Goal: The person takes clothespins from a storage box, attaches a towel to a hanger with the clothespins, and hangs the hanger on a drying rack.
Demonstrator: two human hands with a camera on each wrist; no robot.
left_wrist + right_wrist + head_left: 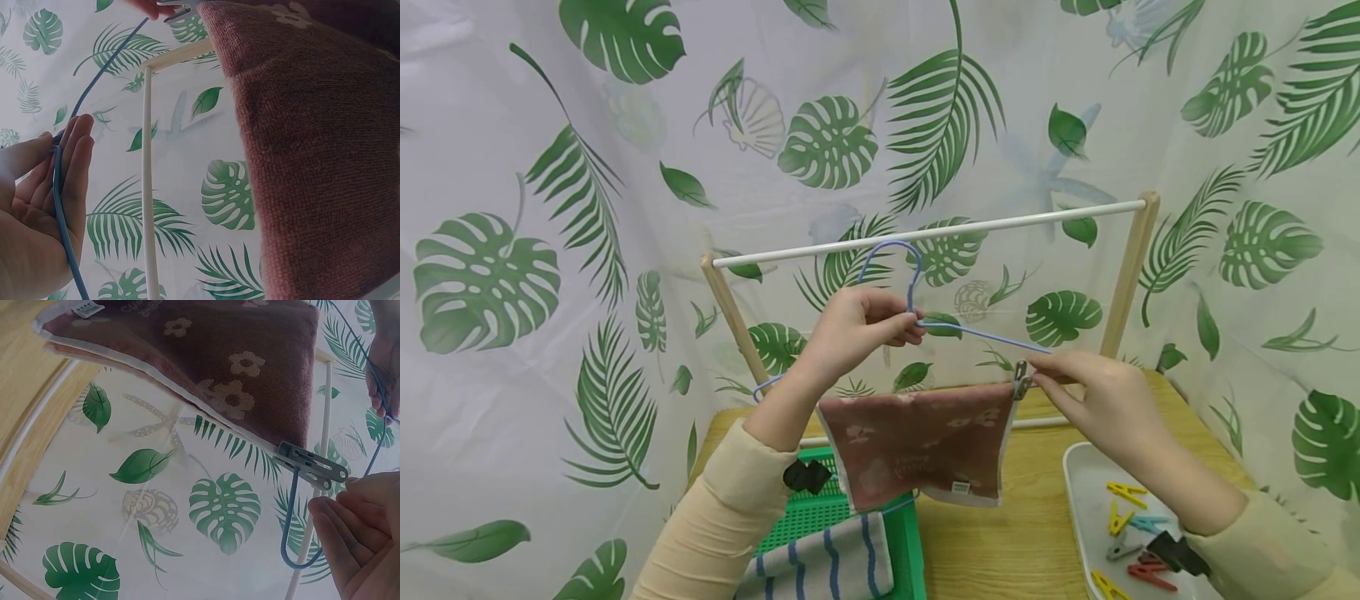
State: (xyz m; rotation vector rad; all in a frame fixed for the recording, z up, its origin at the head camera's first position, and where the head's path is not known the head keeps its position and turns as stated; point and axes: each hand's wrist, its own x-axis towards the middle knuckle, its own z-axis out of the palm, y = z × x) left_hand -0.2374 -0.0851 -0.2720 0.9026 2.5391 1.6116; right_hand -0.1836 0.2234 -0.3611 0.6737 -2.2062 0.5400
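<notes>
In the head view my left hand point(872, 321) holds a blue clothes hanger point(981, 334) just below its hook, pinched between thumb and fingers. A reddish-brown towel point(925, 442) with pale flowers hangs from the hanger's lower bar. At the towel's upper right corner a grey clothespin point(1021, 380) grips both cloth and hanger. My right hand point(1093, 396) has its thumb and fingertips at that clothespin's handle end, pinching it. In the right wrist view, the hanger's curved end point(290, 540) loops out below the clothespin point(309, 464). My left forearm hides the towel's upper left corner in the head view.
Behind the hanger stands a rack with a white rail point(985, 223) and wooden legs. A green basket point(910, 542) holds a blue-striped towel point(827, 558). On the wooden table point(1000, 542), a white tray point(1078, 467) at right holds several coloured clothespins. A leaf-patterned curtain surrounds everything.
</notes>
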